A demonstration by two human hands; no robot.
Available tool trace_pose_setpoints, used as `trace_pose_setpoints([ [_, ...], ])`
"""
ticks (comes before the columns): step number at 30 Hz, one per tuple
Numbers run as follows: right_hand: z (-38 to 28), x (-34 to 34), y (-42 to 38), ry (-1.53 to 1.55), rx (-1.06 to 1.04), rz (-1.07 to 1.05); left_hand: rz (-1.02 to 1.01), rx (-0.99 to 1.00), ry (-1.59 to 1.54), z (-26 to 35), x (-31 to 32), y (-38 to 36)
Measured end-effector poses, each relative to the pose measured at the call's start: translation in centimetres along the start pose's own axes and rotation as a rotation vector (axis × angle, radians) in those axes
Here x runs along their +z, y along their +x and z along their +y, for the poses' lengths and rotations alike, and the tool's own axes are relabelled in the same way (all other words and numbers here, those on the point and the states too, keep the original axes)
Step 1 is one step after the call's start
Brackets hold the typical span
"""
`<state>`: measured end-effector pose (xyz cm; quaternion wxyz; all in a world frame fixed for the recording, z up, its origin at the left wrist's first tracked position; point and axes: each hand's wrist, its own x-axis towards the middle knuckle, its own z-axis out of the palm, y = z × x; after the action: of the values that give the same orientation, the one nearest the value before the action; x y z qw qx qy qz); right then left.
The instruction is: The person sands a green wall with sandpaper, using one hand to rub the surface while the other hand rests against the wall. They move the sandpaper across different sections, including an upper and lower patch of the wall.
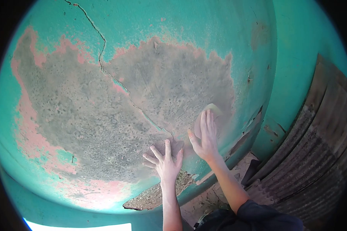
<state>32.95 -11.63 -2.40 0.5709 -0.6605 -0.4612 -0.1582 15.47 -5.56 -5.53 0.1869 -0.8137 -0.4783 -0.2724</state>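
My left hand lies flat on the wall with its fingers spread, dusty and holding nothing. Beside it on the right, my right hand presses a pale, round-edged piece of sandpaper against the surface. Its fingers are stretched over the piece, covering most of it, and the thumb sticks out to the left. Both hands rest on the lower right of a large grey bare patch in the turquoise painted wall. Pink paint edges the patch. A dark crack runs from the top down to near my left fingertips.
Under my left hand, the wall has a broken gap of rough material. Corrugated sheets lean at the right. Rubble lies below, near my right forearm. A small nail-like bit sticks out at the lower left.
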Motion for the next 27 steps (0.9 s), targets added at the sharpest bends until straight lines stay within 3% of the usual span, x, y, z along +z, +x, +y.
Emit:
trace_pose_setpoints([
  [3,-0.1,0.5,-2.0,0.051,0.041,-0.044,0.012,0.008,-0.011,0.2,-0.5,0.3],
  [6,-0.1,1.6,-6.4,0.041,0.024,-0.125,-0.158,-0.087,-0.119,0.7,-2.2,0.7],
  [14,-1.1,0.2,-0.1,0.094,-0.034,-0.072,-0.143,-0.061,-0.176,0.9,-2.6,0.9],
  [17,-0.2,1.7,-2.8,0.022,-0.104,-0.095,-0.168,-0.057,-0.181,0.6,-2.7,0.8],
  [19,0.4,3.2,-6.9,0.078,-0.042,-0.199,-0.256,-0.040,-0.216,0.7,-3.8,0.7],
  [22,0.0,3.2,-8.4,-0.056,-0.107,-0.235,-0.195,0.010,-0.249,0.1,-3.1,-1.6],
  [27,-3.9,1.7,-2.9,0.064,-0.074,-0.155,-0.106,-0.061,-0.345,-1.5,-4.0,-6.1],
])
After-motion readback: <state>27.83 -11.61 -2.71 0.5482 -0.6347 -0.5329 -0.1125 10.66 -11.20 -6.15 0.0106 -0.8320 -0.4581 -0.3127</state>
